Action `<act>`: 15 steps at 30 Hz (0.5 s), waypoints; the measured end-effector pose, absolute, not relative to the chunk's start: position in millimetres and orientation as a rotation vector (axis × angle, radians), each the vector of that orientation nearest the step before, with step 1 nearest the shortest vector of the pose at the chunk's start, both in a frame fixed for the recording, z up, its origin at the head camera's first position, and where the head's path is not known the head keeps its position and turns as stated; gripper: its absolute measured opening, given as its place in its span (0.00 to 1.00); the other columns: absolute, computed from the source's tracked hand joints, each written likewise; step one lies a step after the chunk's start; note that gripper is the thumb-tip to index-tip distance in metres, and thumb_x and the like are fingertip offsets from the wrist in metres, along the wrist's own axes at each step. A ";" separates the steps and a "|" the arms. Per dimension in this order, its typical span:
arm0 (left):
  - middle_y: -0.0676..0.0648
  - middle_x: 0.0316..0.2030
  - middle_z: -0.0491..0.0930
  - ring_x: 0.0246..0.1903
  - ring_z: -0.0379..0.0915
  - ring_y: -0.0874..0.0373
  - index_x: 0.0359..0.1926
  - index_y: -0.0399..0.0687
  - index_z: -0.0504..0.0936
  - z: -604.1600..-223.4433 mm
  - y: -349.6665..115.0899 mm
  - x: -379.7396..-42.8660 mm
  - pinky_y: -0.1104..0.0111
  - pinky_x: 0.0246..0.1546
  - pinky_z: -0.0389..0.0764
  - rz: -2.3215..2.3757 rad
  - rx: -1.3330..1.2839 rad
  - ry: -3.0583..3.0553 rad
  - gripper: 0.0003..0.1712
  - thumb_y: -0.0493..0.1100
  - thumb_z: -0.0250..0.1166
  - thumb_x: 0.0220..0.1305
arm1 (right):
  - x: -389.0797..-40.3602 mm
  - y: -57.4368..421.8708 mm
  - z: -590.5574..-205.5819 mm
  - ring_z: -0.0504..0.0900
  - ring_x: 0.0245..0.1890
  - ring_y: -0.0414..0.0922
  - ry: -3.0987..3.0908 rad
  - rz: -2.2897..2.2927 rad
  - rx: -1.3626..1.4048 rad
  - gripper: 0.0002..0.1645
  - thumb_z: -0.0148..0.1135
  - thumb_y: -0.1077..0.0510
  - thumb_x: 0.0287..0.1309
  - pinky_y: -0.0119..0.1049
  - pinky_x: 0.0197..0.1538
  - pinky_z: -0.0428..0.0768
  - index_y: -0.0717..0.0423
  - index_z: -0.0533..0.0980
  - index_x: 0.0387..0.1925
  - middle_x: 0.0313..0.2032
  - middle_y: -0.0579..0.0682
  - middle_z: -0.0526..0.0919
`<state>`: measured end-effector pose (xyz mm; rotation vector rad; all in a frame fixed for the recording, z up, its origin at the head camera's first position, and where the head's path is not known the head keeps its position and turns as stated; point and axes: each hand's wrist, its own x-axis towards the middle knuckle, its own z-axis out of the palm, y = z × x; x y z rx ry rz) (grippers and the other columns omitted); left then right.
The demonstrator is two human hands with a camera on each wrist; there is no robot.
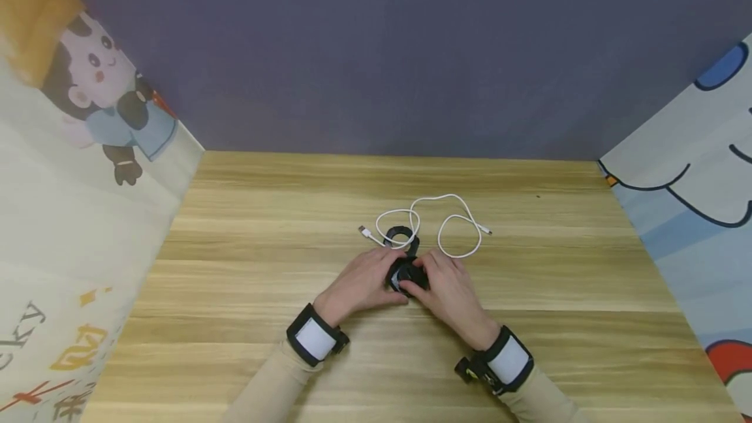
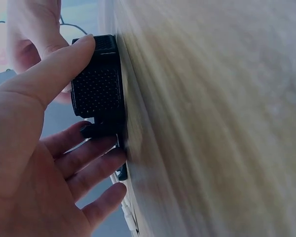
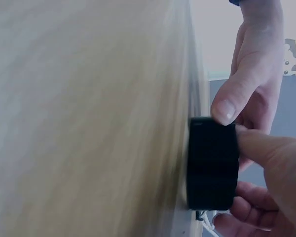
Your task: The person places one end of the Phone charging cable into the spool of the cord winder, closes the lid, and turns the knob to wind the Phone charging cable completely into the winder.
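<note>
A thick black device (image 1: 399,274) lies on the table between both hands. One side is perforated in the left wrist view (image 2: 96,94); its side in the right wrist view (image 3: 212,168) looks plain and smooth. From its far end extends a black ring-shaped part (image 1: 401,232). My left hand (image 1: 365,279) holds the device from the left, thumb on its near corner and fingers at the far end. With thumb and forefinger, my right hand (image 1: 451,289) pinches the top from the right. The fingers hide part of the top. A white USB cable (image 1: 464,199) crosses the ring.
The cable lies in loose loops beyond the hands, with a USB plug (image 1: 365,232) at the left and a smaller plug (image 1: 485,230) at the right. A dark partition (image 1: 382,57) stands behind the wooden table (image 1: 247,227). Printed panels flank both sides.
</note>
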<state>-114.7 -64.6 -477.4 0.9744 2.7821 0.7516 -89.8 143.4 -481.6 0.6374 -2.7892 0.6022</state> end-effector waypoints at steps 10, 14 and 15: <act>0.43 0.63 0.79 0.64 0.74 0.50 0.68 0.45 0.73 -479.8 -66.6 -113.7 0.56 0.67 0.75 0.747 0.985 2.785 0.46 0.59 0.80 0.53 | -92.2 158.7 -479.8 0.80 0.40 0.44 -2.794 0.675 0.665 0.32 0.77 0.37 0.54 0.50 0.49 0.81 0.56 0.81 0.49 0.41 0.48 0.82; 0.43 0.64 0.79 0.64 0.74 0.50 0.68 0.46 0.73 -480.8 -67.6 -114.7 0.56 0.67 0.74 0.738 0.992 2.776 0.46 0.58 0.80 0.53 | -90.9 157.8 -484.8 0.80 0.39 0.43 -2.768 0.611 0.693 0.30 0.77 0.37 0.53 0.49 0.47 0.82 0.55 0.82 0.45 0.40 0.47 0.80; 0.44 0.63 0.79 0.63 0.75 0.50 0.68 0.46 0.74 -481.0 -67.4 -115.0 0.56 0.67 0.75 0.738 0.998 2.777 0.45 0.58 0.80 0.53 | -90.5 156.9 -486.1 0.80 0.39 0.43 -2.761 0.599 0.695 0.29 0.77 0.37 0.53 0.49 0.47 0.82 0.55 0.82 0.45 0.40 0.46 0.80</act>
